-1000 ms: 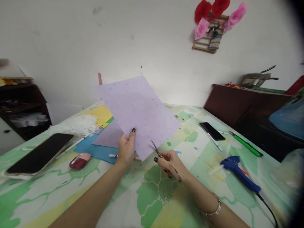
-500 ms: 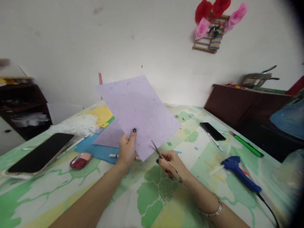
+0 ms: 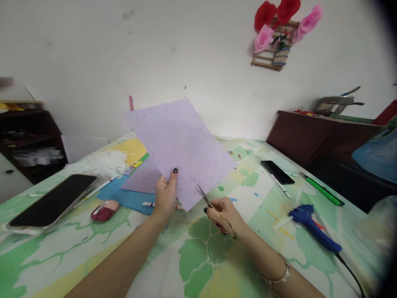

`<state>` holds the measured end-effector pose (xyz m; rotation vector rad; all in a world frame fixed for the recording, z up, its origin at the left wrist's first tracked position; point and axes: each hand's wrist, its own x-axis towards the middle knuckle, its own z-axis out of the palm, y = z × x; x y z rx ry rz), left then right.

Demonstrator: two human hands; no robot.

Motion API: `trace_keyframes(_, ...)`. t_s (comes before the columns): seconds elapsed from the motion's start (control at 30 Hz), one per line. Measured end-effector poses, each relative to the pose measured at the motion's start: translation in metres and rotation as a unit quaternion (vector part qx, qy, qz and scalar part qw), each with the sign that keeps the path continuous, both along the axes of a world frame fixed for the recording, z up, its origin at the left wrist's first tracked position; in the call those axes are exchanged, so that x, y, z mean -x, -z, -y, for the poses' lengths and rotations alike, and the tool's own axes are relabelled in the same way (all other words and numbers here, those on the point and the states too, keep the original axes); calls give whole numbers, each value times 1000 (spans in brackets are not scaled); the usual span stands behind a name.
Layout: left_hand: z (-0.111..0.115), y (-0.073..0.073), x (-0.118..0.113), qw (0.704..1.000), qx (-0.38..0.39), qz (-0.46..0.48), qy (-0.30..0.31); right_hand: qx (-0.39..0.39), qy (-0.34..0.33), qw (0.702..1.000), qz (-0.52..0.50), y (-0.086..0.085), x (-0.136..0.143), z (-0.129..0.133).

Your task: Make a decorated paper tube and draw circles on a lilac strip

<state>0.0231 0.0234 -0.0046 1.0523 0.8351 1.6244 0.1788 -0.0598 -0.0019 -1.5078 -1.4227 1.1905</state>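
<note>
Your scissors [image 3: 204,195] cross the near right edge of the purple sheet [image 3: 182,140], which is raised above the patterned tablecloth [image 3: 161,265].
Your left hand [image 3: 165,196] pinches the sheet at its left long edge, near the lower end, and from this grip most of the sheet lies away from you; its long axis goes from far left to near right. Your right hand [image 3: 225,213] is closed around the handles of the scissors, with their tip pointing forward and to the left, toward the side of your left hand. One blade lies over the face of the sheet; I cannot tell how wide the blades are spread. The lowest corner is between your two hands, just left of the blades.
</note>
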Motion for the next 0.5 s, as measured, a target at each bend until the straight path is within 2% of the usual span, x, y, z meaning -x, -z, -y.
trace_keyframes(0.5,0,0,-1,1000,-9,14,2,4,14,999,29,3,0,-1)
